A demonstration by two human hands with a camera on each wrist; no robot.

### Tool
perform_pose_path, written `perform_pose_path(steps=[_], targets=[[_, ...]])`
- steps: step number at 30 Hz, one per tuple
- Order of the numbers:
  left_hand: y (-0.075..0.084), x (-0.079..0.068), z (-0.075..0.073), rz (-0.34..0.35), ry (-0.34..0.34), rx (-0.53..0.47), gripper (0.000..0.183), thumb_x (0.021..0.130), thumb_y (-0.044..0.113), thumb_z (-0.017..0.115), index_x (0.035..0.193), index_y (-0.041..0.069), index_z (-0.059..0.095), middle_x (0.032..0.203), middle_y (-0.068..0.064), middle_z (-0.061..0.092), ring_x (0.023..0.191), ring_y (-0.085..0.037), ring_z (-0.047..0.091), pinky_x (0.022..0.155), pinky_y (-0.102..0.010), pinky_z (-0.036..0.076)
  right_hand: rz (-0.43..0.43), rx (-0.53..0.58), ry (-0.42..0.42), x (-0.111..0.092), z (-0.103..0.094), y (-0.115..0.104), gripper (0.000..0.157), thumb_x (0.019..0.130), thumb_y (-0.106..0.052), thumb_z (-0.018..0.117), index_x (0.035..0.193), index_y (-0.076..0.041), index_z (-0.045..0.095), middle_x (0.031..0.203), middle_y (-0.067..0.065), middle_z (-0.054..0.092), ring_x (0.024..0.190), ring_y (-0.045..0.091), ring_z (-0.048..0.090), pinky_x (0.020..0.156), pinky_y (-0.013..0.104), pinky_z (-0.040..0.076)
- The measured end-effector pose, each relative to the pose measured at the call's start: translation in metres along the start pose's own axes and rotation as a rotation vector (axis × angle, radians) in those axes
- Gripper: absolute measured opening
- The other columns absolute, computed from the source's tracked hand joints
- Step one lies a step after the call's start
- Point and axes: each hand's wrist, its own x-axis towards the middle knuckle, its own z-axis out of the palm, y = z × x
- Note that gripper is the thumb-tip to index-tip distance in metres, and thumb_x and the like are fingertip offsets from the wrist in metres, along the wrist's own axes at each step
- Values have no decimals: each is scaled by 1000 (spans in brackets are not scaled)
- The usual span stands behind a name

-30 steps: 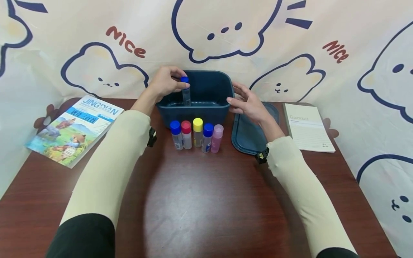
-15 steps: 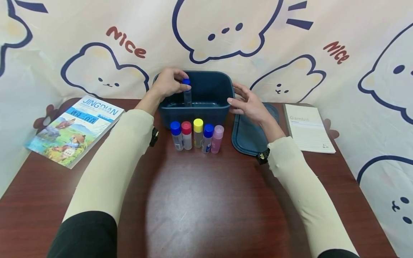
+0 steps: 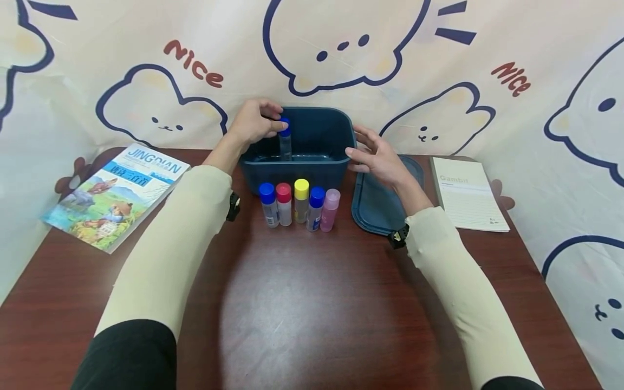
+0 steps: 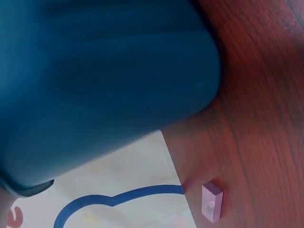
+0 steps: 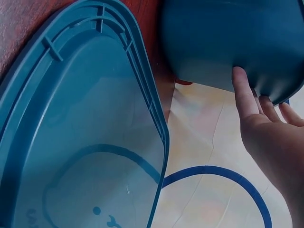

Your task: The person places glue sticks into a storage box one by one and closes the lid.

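Observation:
In the head view, my left hand (image 3: 253, 123) pinches the blue cap of a slim clear bottle (image 3: 285, 146), held upright inside the dark blue plastic box (image 3: 317, 172) near its left end. Whether its base touches the box floor, I cannot tell. My right hand (image 3: 380, 157) rests its fingers on the box's right side; in the right wrist view, a fingertip (image 5: 239, 76) presses the outer wall. Several similar bottles stand in a row before the box: blue-capped (image 3: 269, 206), red-capped (image 3: 284, 206), yellow-capped (image 3: 301, 203), another blue-capped (image 3: 314, 210) and a pink one (image 3: 330, 212).
Beneath my right forearm lies the box's lid (image 3: 372, 208). A picture-covered book (image 3: 114, 197) is at the left, and a pale notebook (image 3: 470, 195) at the right. The left wrist view shows a small pink block (image 4: 211, 202) on the table (image 4: 256, 142). Patterned cloth hangs behind.
The left hand and its bottle have shifted very slightly right inside the box. My right hand keeps its place on the box's side, and the row of bottles is unchanged.

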Motion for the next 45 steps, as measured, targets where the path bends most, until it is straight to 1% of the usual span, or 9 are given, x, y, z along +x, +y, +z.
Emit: perform_pose_path(steps=[5,10,13,21,24,29,34,40,45], targets=[[5,-6,-5,18,6,12,44,98,15,69,139,4,56,133,-14,55,114,-25,58,99,-31,52,3,1,3,0,-1,0,69,102,-16,63,161,-14,26,163,10,31,139,36,44,103,55,47],[9,-19,-14,74,16,50,44,98,19,70,138,5,58,133,-13,57,115,-24,58,99,-31,53,2,1,5,0,-3,-1,69,102,-17,63,161,-14,27,162,10,31,139,36,44,103,54,47],[11,-28,-19,97,18,45,46,97,20,71,138,5,58,134,-14,58,117,-24,59,99,-31,53,4,0,6,0,-4,-1,69,102,-17,62,161,-15,26,163,10,31,140,34,44,103,54,47],[10,-48,-30,176,-18,19,46,96,19,72,136,2,58,130,-15,59,116,-26,60,94,-31,55,8,-17,12,0,-5,-2,70,102,-19,62,161,-14,25,163,10,30,139,31,45,103,50,48],[11,-54,-33,207,-29,19,45,95,19,73,135,3,59,129,-16,60,115,-27,60,96,-33,55,6,-25,9,1,-4,-3,71,102,-19,63,161,-14,25,163,10,30,139,30,45,102,50,49],[10,-63,-34,249,-40,47,45,94,25,74,133,6,62,129,-15,62,117,-26,60,103,-38,50,11,-19,8,0,-3,-3,70,102,-18,62,161,-14,25,163,10,29,139,31,44,103,52,47],[7,-74,-31,303,-61,52,43,95,26,74,131,5,63,127,-14,65,116,-24,62,103,-40,50,25,-42,9,-1,-2,-4,71,102,-19,62,161,-15,24,164,9,28,139,30,44,103,51,48],[1,-90,-30,306,-69,69,41,94,29,74,129,9,65,125,-9,68,114,-20,63,99,-38,52,33,-78,4,-1,0,-6,71,102,-20,63,161,-15,25,164,8,28,138,29,46,103,49,49],[-7,-102,-31,311,-104,71,38,94,26,75,127,10,66,122,-8,68,112,-20,63,93,-31,55,31,-88,1,-1,1,-6,69,103,-21,62,161,-16,25,164,8,28,138,30,46,102,49,50]])
